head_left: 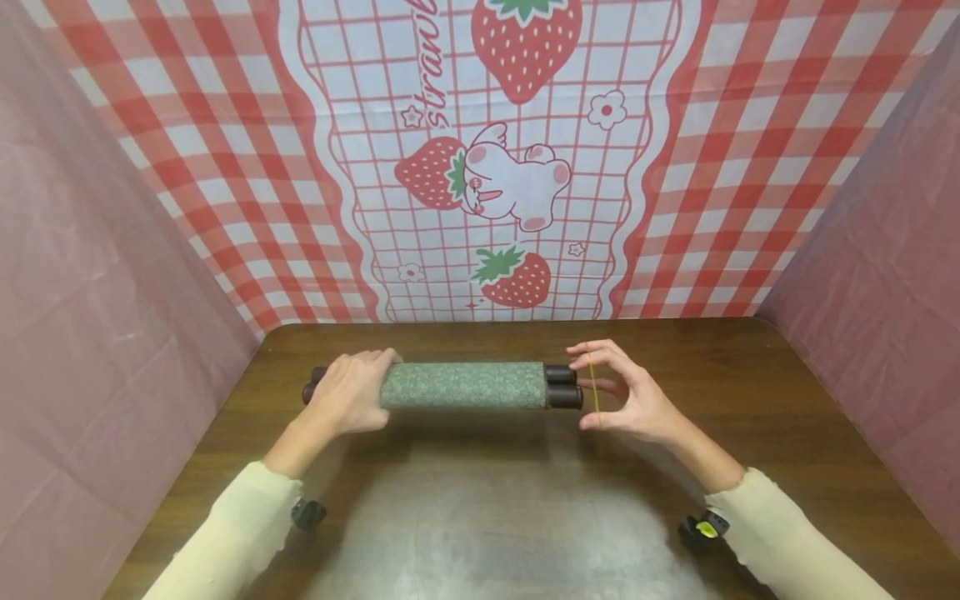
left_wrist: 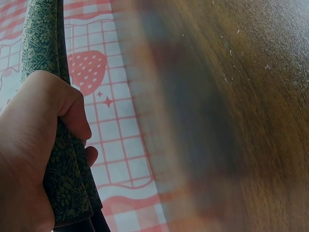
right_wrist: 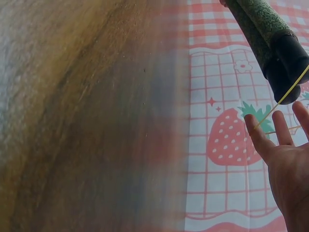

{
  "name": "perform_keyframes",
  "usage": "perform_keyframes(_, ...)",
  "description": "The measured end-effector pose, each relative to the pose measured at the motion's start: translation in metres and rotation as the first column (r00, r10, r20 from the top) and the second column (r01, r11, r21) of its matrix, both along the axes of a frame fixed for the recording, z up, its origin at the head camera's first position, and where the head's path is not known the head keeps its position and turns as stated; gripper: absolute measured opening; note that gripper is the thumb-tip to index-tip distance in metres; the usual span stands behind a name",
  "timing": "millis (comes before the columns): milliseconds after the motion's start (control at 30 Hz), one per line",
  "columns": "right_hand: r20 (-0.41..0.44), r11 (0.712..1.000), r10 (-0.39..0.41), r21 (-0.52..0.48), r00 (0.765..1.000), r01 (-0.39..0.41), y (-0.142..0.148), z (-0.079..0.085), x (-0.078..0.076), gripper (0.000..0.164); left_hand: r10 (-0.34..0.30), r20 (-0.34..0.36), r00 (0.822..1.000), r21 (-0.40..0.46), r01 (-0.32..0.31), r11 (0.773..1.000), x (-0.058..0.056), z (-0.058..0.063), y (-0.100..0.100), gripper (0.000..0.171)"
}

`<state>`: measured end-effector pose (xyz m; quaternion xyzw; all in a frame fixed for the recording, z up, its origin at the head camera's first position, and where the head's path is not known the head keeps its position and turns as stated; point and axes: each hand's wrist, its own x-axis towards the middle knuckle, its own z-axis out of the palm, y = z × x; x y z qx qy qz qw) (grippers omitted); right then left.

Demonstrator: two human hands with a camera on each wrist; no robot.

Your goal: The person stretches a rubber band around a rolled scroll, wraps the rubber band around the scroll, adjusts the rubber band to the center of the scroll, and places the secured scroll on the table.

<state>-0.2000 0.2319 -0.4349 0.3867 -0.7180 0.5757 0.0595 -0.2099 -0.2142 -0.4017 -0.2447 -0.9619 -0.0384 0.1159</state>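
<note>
Left hand (head_left: 351,392) grips the scroll (head_left: 463,385); its long axis points at the right hand (head_left: 637,404), spread inside a rubber band (head_left: 594,386).

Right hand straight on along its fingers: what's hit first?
The right hand would likely meet the dark ends facing it on the green roll; the depth gap is unclear.

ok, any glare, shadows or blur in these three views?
Head: pale glare on the table, soft shadow below the green roll; left wrist: dark, smeared reflection on the table; right wrist: blurry reddish patches on the table, strawberry cloth sharper.
</note>
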Motion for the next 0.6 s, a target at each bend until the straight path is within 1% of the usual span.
perform_keyframes(367,-0.027,1.0,-0.024,0.014,0.999,0.024,-0.0034,0.0006,-0.0011,0.074,-0.03,-0.012,0.999,0.004,0.03,1.0,-0.0028,-0.001,0.0062,0.068)
perform_keyframes(600,-0.051,1.0,-0.004,0.004,0.999,0.004,-0.0067,-0.0039,-0.0031,0.073,-0.031,0.002,1.0,0.007,0.031,0.999,-0.0023,-0.0032,0.0095,0.067)
